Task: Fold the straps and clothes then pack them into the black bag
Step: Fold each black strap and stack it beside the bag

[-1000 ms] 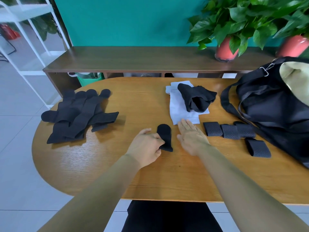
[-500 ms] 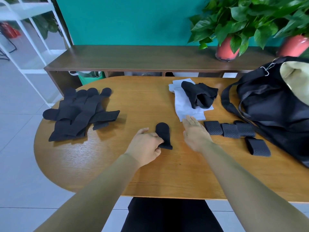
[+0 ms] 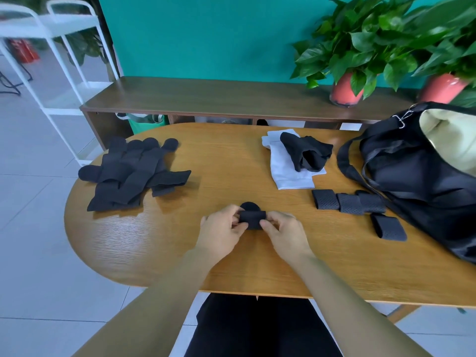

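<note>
Two hands, left hand (image 3: 221, 228) and right hand (image 3: 283, 233), pinch the half-folded strap (image 3: 252, 219) on the table (image 3: 180, 253) before us. We judge it light, soft, springy — best pinched at the fold

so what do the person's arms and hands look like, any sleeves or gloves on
Both are bare. The left hand and right hand have no gloves, and no ring or watch shows. The left forearm and right forearm are uncovered as far as the picture reaches, with no sleeve in view. A black garment covers the lap.
</note>
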The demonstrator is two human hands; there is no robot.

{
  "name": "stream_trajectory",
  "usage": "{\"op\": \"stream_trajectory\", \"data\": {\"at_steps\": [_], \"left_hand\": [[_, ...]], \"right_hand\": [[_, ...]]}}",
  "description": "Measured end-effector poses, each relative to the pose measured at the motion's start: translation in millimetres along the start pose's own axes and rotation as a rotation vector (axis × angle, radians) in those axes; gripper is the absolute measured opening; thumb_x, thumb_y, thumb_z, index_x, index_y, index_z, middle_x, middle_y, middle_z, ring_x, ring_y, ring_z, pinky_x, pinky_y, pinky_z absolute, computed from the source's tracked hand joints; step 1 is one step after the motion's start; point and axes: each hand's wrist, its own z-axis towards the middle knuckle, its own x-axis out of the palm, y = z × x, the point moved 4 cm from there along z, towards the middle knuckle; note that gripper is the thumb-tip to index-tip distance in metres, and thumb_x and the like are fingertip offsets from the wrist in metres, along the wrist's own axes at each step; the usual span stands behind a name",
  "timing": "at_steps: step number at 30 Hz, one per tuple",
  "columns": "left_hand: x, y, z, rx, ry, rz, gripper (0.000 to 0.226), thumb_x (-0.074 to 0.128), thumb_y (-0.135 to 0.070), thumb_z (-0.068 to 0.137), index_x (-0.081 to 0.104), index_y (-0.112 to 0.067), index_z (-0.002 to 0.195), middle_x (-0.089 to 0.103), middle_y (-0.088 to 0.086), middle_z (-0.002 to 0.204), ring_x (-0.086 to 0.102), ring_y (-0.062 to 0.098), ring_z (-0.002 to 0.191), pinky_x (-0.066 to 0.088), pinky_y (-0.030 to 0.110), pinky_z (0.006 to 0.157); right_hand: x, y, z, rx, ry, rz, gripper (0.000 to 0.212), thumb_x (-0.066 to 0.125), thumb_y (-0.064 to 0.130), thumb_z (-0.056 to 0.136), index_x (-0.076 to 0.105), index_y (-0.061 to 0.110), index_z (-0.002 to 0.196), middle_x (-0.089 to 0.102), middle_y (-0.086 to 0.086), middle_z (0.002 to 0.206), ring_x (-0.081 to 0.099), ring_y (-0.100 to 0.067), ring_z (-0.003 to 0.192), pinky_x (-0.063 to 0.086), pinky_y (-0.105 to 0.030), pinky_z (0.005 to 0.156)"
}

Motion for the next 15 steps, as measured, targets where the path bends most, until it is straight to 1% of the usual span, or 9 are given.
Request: {"op": "stream_trajectory", "data": {"at_steps": [1,3,5,7,10,11,13,15], "left_hand": [[1,2,0,-0.039,-0.020,-0.014,0.015,0.063,-0.033,0.088,0.058,-0.030,0.102,0.068,-0.013,0.097,0.063,0.005,0.094,0.045,0.041,0.095],[4,3,1,-0.095,-0.059,-0.034,0.008,0.064,-0.035,0.087,0.058,-0.031,0.089,0.068,-0.015,0.092,0.063,0.003,0.092,0.044,0.041,0.094],[6,3,1,-0.120,-0.104,-0.083,0.005,0.065,-0.035,0.087,0.062,-0.031,0.086,0.069,-0.016,0.089,0.064,0.003,0.089,0.045,0.042,0.093],[9,4,1,-0.147,-0.142,-0.105,0.006,0.064,-0.035,0.088,0.065,-0.030,0.085,0.070,-0.014,0.085,0.064,0.006,0.085,0.046,0.042,0.091],[10,4,1,-0.144,-0.202,-0.053,0.014,0.060,-0.034,0.091,0.069,-0.028,0.082,0.067,-0.012,0.072,0.062,0.009,0.075,0.045,0.041,0.087],[9,3,0,-0.142,-0.225,-0.030,0.016,0.059,-0.034,0.092,0.069,-0.027,0.081,0.066,-0.011,0.069,0.061,0.010,0.072,0.043,0.038,0.084],[7,0,-1,-0.146,-0.255,0.034,0.021,0.058,-0.036,0.092,0.069,-0.024,0.080,0.065,-0.007,0.066,0.057,0.012,0.069,0.032,0.032,0.076],[5,0,-1,-0.148,-0.273,0.116,0.025,0.057,-0.038,0.092,0.067,-0.024,0.074,0.062,-0.007,0.063,0.054,0.011,0.070,0.022,0.030,0.070]], "right_hand": [[1,0,2,0.017,-0.027,0.011,0.013,0.057,0.024,0.093,0.063,0.021,0.082,0.054,0.009,0.086,0.052,-0.016,0.098,0.043,-0.029,0.081],[3,1,5,0.041,-0.062,0.025,0.016,0.058,0.024,0.093,0.063,0.016,0.080,0.052,0.010,0.081,0.052,-0.017,0.097,0.046,-0.031,0.081],[6,-1,7,0.065,-0.089,0.027,0.018,0.058,0.025,0.093,0.066,0.013,0.083,0.056,0.005,0.084,0.051,-0.016,0.100,0.045,-0.030,0.081],[8,-4,9,0.061,-0.115,-0.002,0.020,0.058,0.027,0.093,0.069,0.012,0.084,0.063,0.002,0.090,0.048,-0.015,0.104,0.042,-0.027,0.082],[12,-5,12,0.060,-0.147,-0.033,0.022,0.059,0.028,0.092,0.070,0.011,0.085,0.065,0.003,0.093,0.044,-0.014,0.107,0.039,-0.024,0.085],[13,-5,12,0.066,-0.155,-0.040,0.022,0.059,0.029,0.092,0.070,0.011,0.085,0.065,0.003,0.094,0.043,-0.013,0.107,0.039,-0.025,0.086],[14,-5,14,0.078,-0.172,-0.053,0.022,0.060,0.030,0.092,0.071,0.012,0.086,0.064,0.003,0.093,0.042,-0.013,0.107,0.041,-0.026,0.088],[15,-5,15,0.079,-0.189,-0.072,0.022,0.061,0.031,0.090,0.071,0.012,0.086,0.063,0.003,0.091,0.042,-0.013,0.105,0.041,-0.026,0.087]]}}
